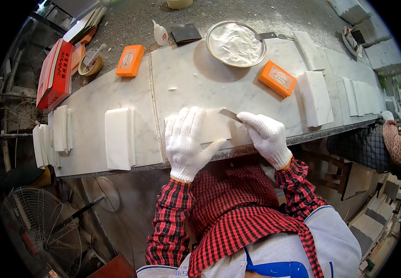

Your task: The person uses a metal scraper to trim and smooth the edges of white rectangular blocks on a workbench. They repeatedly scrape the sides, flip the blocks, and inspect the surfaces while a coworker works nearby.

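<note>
My left hand (184,143), in a white knitted glove, lies flat on a white stone tile (215,127) near the table's front edge. Its fingers are stretched out and its thumb is spread over the tile's near side. My right hand (268,138), gloved alike, is closed round a thin metal scraper blade (230,114). The blade points left, its tip at the tile's far right corner; whether it touches is hard to tell. Beyond the hands stands a metal bowl (235,46) of white paste, with a putty knife (267,35) across its rim.
Orange boxes (131,60) (277,78) flank the bowl. Stacked white tiles stand left (119,139) and right (315,98). A white squeeze bottle (160,33) and red box (55,74) lie farther back. A fan (45,234) stands below left; another person's sleeve (396,141) shows at right.
</note>
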A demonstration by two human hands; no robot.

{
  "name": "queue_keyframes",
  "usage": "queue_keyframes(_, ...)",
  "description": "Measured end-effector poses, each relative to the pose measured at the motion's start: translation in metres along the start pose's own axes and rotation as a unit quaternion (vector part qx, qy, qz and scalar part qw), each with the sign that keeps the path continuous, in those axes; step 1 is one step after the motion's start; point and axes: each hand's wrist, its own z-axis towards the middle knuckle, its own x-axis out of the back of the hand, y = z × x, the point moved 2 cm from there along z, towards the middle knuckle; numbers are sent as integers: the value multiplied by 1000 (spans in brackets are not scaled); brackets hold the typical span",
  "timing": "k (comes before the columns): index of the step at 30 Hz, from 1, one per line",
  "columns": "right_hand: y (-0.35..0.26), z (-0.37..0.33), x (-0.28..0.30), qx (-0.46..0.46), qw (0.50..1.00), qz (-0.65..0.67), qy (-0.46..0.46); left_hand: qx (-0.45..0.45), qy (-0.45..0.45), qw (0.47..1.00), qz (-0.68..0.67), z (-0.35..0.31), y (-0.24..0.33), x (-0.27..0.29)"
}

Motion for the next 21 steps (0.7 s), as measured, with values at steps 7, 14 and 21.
queue_keyframes(7, 2, 15, 15, -122, 976, 140, 116, -1, 2, 1000, 6, -1, 0, -2)
queue_keyframes(14, 19, 77, 35, -270, 920, 240, 151, 3, -1, 1000, 0, 1, 1, 1)
queue_keyframes(21, 31, 95, 22, -305, 905, 261, 141, -6, 0, 1000, 2, 1, 1, 0)
